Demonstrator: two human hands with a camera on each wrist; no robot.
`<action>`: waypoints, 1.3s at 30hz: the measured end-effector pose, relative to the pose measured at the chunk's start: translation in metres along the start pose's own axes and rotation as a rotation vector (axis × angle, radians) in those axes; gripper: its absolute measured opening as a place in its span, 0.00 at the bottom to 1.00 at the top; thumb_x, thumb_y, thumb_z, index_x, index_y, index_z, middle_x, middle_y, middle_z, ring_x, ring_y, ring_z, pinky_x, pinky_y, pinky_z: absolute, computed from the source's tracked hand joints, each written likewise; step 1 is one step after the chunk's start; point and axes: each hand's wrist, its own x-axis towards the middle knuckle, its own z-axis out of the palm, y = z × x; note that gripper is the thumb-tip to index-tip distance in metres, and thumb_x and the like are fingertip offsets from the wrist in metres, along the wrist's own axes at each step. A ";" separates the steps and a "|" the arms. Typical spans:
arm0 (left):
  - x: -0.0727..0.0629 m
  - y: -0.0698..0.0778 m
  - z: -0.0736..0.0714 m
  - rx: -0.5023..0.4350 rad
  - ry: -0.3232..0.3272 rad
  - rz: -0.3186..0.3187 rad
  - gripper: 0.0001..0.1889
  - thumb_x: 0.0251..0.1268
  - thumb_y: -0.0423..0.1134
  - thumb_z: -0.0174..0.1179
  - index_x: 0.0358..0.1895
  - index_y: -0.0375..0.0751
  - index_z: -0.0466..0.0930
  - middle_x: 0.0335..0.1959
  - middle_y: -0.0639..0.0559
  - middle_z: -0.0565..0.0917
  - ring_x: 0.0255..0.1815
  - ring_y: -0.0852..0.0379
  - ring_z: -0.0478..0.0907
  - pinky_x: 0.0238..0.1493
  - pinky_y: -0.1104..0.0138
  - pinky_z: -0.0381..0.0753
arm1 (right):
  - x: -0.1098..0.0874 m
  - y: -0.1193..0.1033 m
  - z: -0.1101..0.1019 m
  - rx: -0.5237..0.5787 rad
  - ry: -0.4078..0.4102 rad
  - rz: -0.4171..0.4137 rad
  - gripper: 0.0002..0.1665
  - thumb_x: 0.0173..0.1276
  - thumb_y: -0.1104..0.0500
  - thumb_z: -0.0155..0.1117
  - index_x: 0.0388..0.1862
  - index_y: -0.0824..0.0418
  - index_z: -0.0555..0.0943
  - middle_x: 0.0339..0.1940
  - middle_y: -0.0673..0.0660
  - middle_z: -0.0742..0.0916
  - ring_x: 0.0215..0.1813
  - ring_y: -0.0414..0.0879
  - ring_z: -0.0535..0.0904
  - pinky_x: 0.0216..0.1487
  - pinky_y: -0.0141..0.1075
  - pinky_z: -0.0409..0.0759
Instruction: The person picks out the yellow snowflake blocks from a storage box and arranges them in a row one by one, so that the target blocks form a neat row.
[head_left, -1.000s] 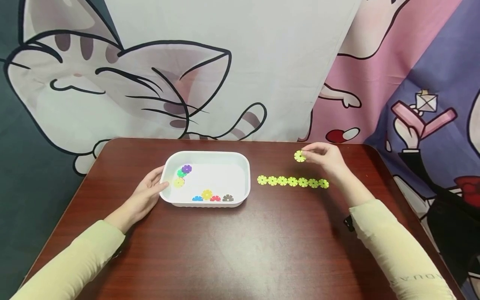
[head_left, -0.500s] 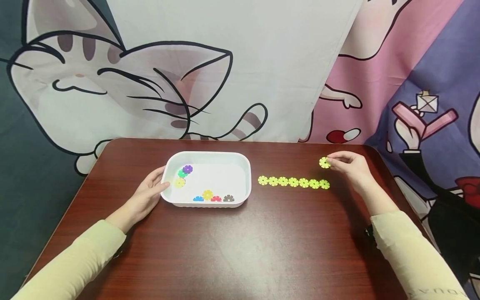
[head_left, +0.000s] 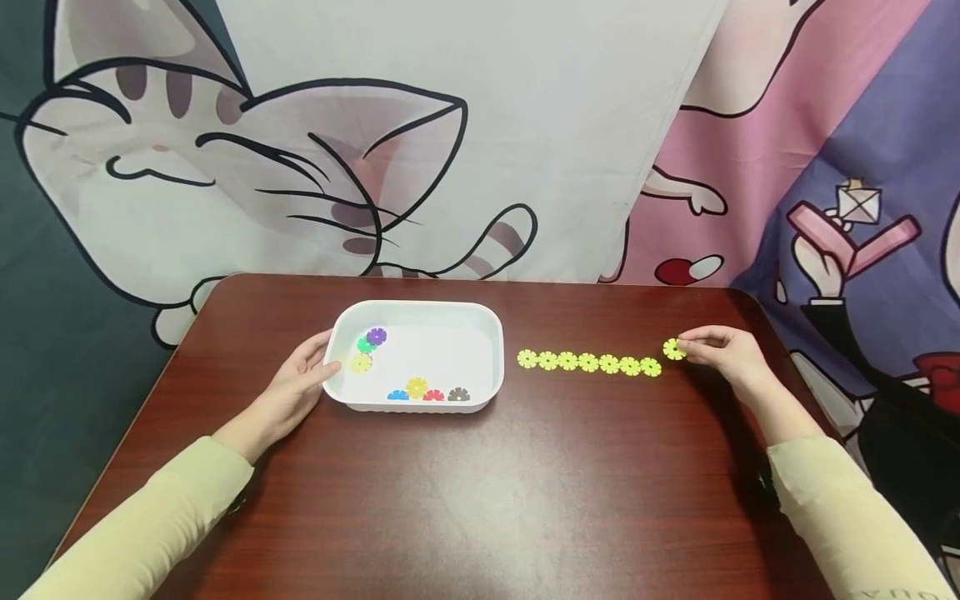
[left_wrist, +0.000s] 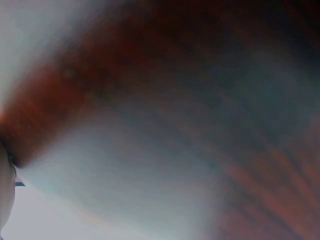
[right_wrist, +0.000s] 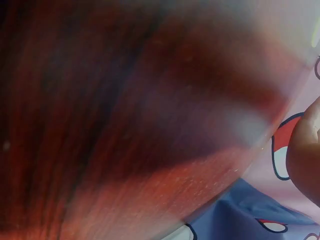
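My right hand [head_left: 726, 357] pinches a yellow-green flower-shaped plastic disc [head_left: 672, 349] between thumb and fingertips. It is just past the right end of a straight row of several matching discs [head_left: 588, 362] on the table. At the left end of a white tray [head_left: 420, 407], my left hand [head_left: 294, 383] grips the rim, thumb over the edge. Inside the tray are a purple disc [head_left: 377, 336], a green disc [head_left: 364, 345] and several others in yellow, blue, red and grey. In the right wrist view, only part of the hand [right_wrist: 306, 155] shows at the right edge.
The brown wooden table [head_left: 465, 500] reaches back to a cloth backdrop [head_left: 570, 142] printed with cartoon figures. Its far edge lies a little behind the tray. The left wrist view is mostly blurred table [left_wrist: 55, 95].
My right hand has moved right and then toward me with its disc, from behind the row to beside its right end. My left hand stays on the tray.
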 end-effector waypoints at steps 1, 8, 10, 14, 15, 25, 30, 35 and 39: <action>0.000 0.000 0.000 -0.002 -0.001 0.000 0.36 0.82 0.32 0.55 0.84 0.39 0.48 0.88 0.37 0.46 0.74 0.71 0.64 0.66 0.83 0.74 | 0.000 0.001 -0.001 -0.035 0.002 0.010 0.11 0.73 0.70 0.69 0.40 0.54 0.92 0.33 0.38 0.93 0.35 0.31 0.89 0.40 0.25 0.88; 0.002 0.002 0.001 0.001 0.002 -0.009 0.37 0.81 0.32 0.55 0.85 0.38 0.46 0.88 0.36 0.45 0.82 0.61 0.58 0.66 0.83 0.74 | -0.004 0.008 -0.005 -0.251 0.002 0.038 0.05 0.72 0.66 0.72 0.44 0.66 0.90 0.30 0.34 0.91 0.33 0.29 0.88 0.38 0.23 0.87; 0.002 0.002 0.001 -0.002 0.001 -0.010 0.37 0.81 0.31 0.54 0.85 0.38 0.46 0.88 0.36 0.45 0.83 0.58 0.55 0.66 0.83 0.73 | -0.005 0.011 -0.006 -0.303 -0.001 0.047 0.08 0.72 0.66 0.72 0.45 0.70 0.89 0.29 0.35 0.91 0.32 0.29 0.87 0.37 0.23 0.87; 0.002 0.003 0.002 -0.004 0.001 -0.010 0.37 0.81 0.31 0.54 0.85 0.38 0.46 0.88 0.36 0.45 0.84 0.58 0.54 0.67 0.84 0.73 | -0.005 0.014 -0.006 -0.410 -0.001 0.028 0.15 0.72 0.65 0.73 0.49 0.77 0.86 0.28 0.35 0.90 0.30 0.28 0.84 0.33 0.24 0.84; 0.002 0.003 0.002 -0.004 0.001 -0.008 0.37 0.81 0.31 0.54 0.85 0.38 0.46 0.88 0.36 0.45 0.84 0.58 0.55 0.66 0.84 0.73 | -0.005 0.014 -0.005 -0.434 -0.001 0.018 0.17 0.72 0.64 0.73 0.50 0.78 0.85 0.28 0.36 0.90 0.30 0.28 0.84 0.32 0.25 0.83; 0.002 0.001 0.000 0.006 0.002 -0.002 0.37 0.81 0.32 0.55 0.85 0.38 0.47 0.88 0.37 0.47 0.77 0.67 0.62 0.66 0.83 0.73 | -0.005 0.009 0.001 -0.641 0.022 -0.098 0.12 0.67 0.63 0.77 0.44 0.72 0.89 0.29 0.54 0.93 0.29 0.25 0.80 0.32 0.21 0.77; 0.002 0.001 -0.001 0.001 0.007 -0.010 0.37 0.82 0.31 0.54 0.85 0.37 0.45 0.88 0.37 0.46 0.85 0.56 0.54 0.67 0.84 0.73 | -0.004 0.010 0.002 -0.688 0.026 -0.122 0.10 0.67 0.63 0.76 0.42 0.70 0.90 0.33 0.62 0.93 0.30 0.23 0.80 0.33 0.19 0.76; 0.002 0.001 -0.001 0.003 0.008 -0.013 0.37 0.82 0.31 0.54 0.85 0.37 0.45 0.88 0.36 0.45 0.87 0.52 0.50 0.66 0.84 0.72 | -0.003 0.013 0.003 -0.713 0.032 -0.114 0.10 0.67 0.61 0.77 0.42 0.68 0.91 0.34 0.62 0.93 0.30 0.23 0.79 0.35 0.19 0.75; 0.002 0.002 -0.001 0.004 0.008 -0.017 0.37 0.82 0.31 0.54 0.85 0.38 0.46 0.89 0.36 0.44 0.88 0.51 0.48 0.66 0.84 0.72 | -0.003 0.013 0.004 -0.725 0.035 -0.119 0.09 0.67 0.60 0.77 0.41 0.67 0.91 0.33 0.62 0.93 0.30 0.23 0.78 0.35 0.19 0.74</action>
